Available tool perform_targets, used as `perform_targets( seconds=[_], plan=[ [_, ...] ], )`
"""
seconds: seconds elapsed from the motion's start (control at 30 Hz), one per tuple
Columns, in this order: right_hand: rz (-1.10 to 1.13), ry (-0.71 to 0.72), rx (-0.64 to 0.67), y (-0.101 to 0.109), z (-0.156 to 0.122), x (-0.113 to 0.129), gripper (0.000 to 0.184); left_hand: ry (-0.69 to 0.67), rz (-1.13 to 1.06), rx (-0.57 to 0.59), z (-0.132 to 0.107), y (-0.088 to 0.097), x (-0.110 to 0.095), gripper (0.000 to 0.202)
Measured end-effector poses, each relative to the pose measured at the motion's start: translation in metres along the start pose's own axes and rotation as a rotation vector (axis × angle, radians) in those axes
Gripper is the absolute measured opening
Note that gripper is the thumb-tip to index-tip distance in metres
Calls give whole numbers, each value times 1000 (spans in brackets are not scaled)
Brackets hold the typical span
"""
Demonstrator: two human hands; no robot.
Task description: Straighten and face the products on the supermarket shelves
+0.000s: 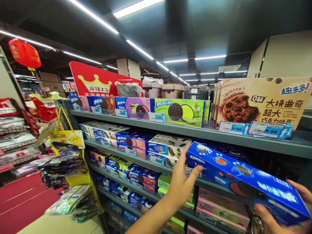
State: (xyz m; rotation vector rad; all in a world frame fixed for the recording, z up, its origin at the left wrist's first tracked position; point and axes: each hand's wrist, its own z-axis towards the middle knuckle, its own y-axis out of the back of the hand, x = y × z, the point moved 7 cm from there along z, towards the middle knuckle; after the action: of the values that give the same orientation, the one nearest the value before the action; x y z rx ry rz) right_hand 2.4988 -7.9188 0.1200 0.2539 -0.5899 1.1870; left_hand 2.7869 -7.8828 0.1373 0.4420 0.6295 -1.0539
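A long blue Oreo cookie box (234, 172) is held in front of the shelves, tilted down toward the right. Its left end is in the grip of my left hand (181, 178), thumb on the front face and fingers behind the edge. At the other end, my right hand (270, 217) closes around the box, thumb in front and fingers on the far side. Just behind my left hand, white-and-green thin cookie boxes (168, 146) lie stacked on the second shelf. Part of the shelf behind the held box is hidden.
The top shelf (185, 128) carries upright green cookie boxes (179, 112) and large chocolate-chip cookie boxes (260, 100) behind price tags. Lower down are pink boxes (221, 208). Hanging snack packets (65, 162) jut out at the shelf's left end. Rice cookers (172, 91) stand behind.
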Motion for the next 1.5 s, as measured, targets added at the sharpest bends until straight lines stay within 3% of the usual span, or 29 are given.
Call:
perform_targets(
  seconds=[0.13, 0.33, 0.63, 0.8, 0.93, 1.1, 1.27, 1.5],
  plan=[
    [63, -58, 48, -32, 21, 7, 88, 34, -49, -80, 24, 4, 6, 58],
    [279, -176, 97, -56, 31, -18, 86, -80, 207, -138, 34, 10, -2, 61],
    [258, -182, 115, -58, 36, -43, 81, -198, 417, -192, 19, -11, 6, 60],
    [201, -233, 212, -68, 58, -53, 71, -170, 582, -226, 34, -24, 4, 59],
    [153, -229, 288, -77, 73, -53, 64, -110, 736, -146, 56, -26, 9, 59],
    [19, -231, 377, -82, 60, -52, 68, -13, 835, 11, 64, -21, 26, 63],
    [63, -204, 402, -77, 47, -50, 84, -29, 753, 4, 58, -14, 20, 58],
    [122, -233, 326, -68, 48, -51, 89, -85, 728, 18, 50, -12, 14, 53]
  ],
)
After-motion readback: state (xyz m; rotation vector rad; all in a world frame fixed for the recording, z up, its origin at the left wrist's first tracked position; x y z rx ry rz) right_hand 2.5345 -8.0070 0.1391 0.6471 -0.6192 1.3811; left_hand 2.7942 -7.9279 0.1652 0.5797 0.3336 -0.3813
